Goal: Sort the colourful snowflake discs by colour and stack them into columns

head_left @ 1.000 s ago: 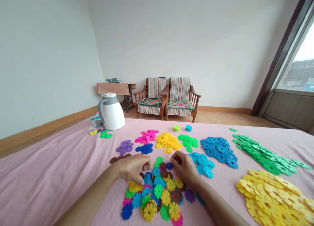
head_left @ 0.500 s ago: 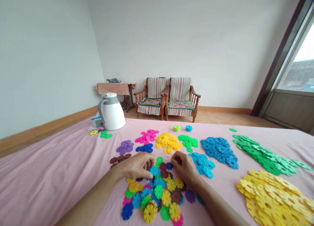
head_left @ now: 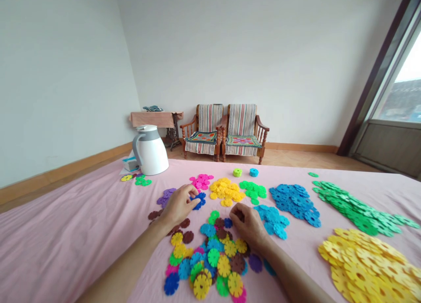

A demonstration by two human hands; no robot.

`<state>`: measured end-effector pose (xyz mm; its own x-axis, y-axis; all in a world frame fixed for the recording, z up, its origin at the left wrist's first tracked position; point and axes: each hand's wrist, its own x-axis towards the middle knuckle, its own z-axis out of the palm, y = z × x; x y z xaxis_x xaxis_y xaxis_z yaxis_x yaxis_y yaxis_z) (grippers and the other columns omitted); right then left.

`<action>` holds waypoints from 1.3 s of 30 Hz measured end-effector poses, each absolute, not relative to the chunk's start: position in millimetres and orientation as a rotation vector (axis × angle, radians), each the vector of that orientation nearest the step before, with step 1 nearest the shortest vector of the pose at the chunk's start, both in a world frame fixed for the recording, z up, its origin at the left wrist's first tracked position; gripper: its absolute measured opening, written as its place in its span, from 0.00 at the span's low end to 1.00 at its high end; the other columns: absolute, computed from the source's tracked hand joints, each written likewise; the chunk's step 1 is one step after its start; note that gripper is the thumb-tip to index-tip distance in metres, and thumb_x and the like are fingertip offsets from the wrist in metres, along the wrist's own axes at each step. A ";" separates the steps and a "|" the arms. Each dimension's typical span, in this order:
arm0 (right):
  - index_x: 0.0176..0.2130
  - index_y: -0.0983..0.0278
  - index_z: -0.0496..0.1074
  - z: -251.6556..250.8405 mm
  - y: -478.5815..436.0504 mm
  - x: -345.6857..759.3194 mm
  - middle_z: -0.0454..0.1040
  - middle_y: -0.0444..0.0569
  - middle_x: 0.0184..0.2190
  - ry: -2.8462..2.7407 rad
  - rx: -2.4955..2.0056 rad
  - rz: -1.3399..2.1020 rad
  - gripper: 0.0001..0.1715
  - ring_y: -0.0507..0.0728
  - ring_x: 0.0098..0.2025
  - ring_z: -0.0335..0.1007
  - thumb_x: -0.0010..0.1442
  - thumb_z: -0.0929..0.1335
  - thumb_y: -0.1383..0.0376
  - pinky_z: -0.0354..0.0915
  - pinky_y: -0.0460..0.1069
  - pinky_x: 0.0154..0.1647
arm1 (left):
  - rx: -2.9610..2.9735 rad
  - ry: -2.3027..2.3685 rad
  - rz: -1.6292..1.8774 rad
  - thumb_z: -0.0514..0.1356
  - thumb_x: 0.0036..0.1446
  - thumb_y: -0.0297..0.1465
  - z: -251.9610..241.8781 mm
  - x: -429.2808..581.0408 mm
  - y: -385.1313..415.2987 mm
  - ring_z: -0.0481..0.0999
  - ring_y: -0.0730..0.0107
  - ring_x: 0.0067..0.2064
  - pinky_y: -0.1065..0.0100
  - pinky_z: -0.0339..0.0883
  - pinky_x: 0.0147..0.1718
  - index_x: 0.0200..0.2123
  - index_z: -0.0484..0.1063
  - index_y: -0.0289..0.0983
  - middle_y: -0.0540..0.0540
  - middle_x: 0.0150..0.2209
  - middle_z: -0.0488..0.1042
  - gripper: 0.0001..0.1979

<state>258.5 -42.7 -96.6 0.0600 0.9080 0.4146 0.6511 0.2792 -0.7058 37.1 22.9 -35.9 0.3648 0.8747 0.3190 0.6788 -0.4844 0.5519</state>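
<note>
My left hand (head_left: 180, 204) is over the small pile of dark blue notched plastic discs (head_left: 200, 200), thumb and forefinger apart at its edge, with no disc visible between them. My right hand (head_left: 249, 224) rests at the right side of a mixed heap of notched discs (head_left: 213, 257) in several colours. Its fingers are curled beside a single dark blue disc (head_left: 228, 223), and whatever they hold is hidden. Around my left hand lie purple discs (head_left: 166, 197), brown discs (head_left: 185, 223) and pink discs (head_left: 201, 180).
Sorted piles lie beyond and rightward: yellow (head_left: 226, 190), green (head_left: 253, 190), light blue (head_left: 272, 220), blue (head_left: 295, 203), more green (head_left: 358, 208) and large yellow (head_left: 368, 263). Two short stacks, lime (head_left: 237, 172) and blue (head_left: 253, 172), stand behind. A white jug (head_left: 153, 151) stands left on the pink cloth (head_left: 82, 233).
My left hand has moved up and away from the mixed heap to the dark blue pile, uncovering brown discs. My right hand has stayed nearly still.
</note>
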 end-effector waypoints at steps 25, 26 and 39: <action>0.25 0.63 0.66 -99.6 -41.3 260.0 0.65 0.41 0.19 -1.683 -1.456 0.372 0.08 0.49 0.22 0.59 0.54 0.61 0.67 0.53 0.44 0.23 | 2.435 1.102 0.663 0.51 0.51 0.23 -17.0 41.3 6.4 0.72 0.69 0.34 0.71 0.63 0.35 0.37 0.72 0.37 0.48 0.33 0.75 0.13; 0.25 0.63 0.67 -99.6 -41.2 259.9 0.65 0.41 0.19 -1.685 -1.460 0.369 0.08 0.50 0.22 0.59 0.54 0.61 0.66 0.53 0.44 0.23 | 2.406 1.126 0.634 0.51 0.50 0.23 -11.2 31.1 10.8 0.72 0.70 0.32 0.71 0.63 0.33 0.37 0.72 0.37 0.49 0.32 0.75 0.13; 0.24 0.64 0.66 -95.4 -43.5 259.1 0.66 0.42 0.19 -1.671 -1.453 0.415 0.08 0.50 0.22 0.60 0.53 0.61 0.66 0.54 0.44 0.23 | 2.430 1.273 0.126 0.54 0.45 0.27 15.7 -32.6 16.5 0.71 0.67 0.32 0.72 0.61 0.30 0.31 0.74 0.36 0.48 0.30 0.74 0.11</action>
<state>259.1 -43.5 -95.4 0.0476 0.9229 0.3822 0.6373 0.2666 -0.7230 -32.6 16.5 15.7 0.5826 0.8065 -0.1007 0.7712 -0.5094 0.3819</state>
